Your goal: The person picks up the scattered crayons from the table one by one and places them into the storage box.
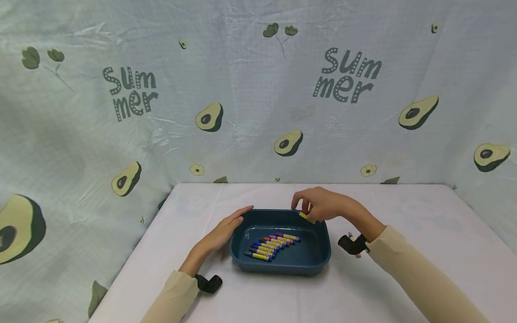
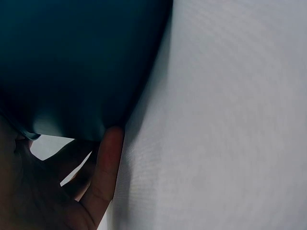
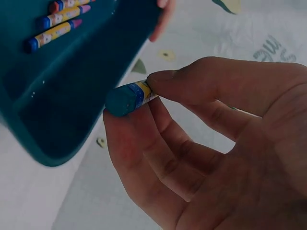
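My right hand pinches a crayon between thumb and fingertips, above the far right corner of a dark teal plastic bin. The crayon has a yellow wrapper with blue bands, and its blue end faces the right wrist camera. My left hand rests along the bin's left side with fairly straight fingers, its fingertips at the wall in the left wrist view. Inside the bin several crayons lie side by side in a slanted row, their yellow wrappers showing and their coloured tips varied.
On the white table, to the right of the bin, a pinkish crayon lies partly hidden behind the right wrist camera. A cloth printed with avocados and lettering hangs behind the table and along its sides.
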A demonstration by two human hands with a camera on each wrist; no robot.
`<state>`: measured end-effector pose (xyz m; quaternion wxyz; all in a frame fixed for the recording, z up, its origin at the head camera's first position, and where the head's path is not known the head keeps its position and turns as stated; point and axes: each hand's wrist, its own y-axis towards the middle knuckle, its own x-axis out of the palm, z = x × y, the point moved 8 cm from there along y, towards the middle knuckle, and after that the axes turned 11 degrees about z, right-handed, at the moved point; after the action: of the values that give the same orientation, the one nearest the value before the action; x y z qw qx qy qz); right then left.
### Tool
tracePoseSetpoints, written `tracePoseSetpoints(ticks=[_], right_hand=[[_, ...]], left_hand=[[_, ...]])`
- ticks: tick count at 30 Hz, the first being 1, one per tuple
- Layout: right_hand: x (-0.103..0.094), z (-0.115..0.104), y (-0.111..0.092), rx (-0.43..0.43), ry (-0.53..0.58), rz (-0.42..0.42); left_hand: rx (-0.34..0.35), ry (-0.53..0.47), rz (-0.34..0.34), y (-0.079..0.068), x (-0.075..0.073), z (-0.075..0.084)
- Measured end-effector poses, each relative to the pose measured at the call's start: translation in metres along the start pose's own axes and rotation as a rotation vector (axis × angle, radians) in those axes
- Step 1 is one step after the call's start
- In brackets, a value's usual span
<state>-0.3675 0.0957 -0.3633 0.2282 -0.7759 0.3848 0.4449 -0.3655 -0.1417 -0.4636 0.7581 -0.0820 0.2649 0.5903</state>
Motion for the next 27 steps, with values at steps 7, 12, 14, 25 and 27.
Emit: tracePoseSetpoints(ticks=[7, 12, 14, 25, 27], right_hand=[[0.022, -0.008, 0.017, -0.057, -0.068, -0.114], [0.037, -0.012, 0.026, -0.079, -0.093, -0.191], [0.043, -0.013, 0.028, -0.077, -0.103, -0.22], [0.069, -0.015, 0.032, -0.017, -0.101, -0.342], [0.073, -0.015, 0.032, 0.0, -0.093, -0.354]], left_hand=[[0.003, 0.001, 0.002, 0.002, 0.0, 0.0], [-0.013, -0.001, 0.007, 0.001, -0.001, -0.001], [-0.009, -0.001, 0.004, 0.001, -0.001, 0.0], [0.004, 0.007, -0.008, 0.001, -0.001, 0.0], [0.001, 0.007, -0.006, 0.001, -0.001, -0.001]])
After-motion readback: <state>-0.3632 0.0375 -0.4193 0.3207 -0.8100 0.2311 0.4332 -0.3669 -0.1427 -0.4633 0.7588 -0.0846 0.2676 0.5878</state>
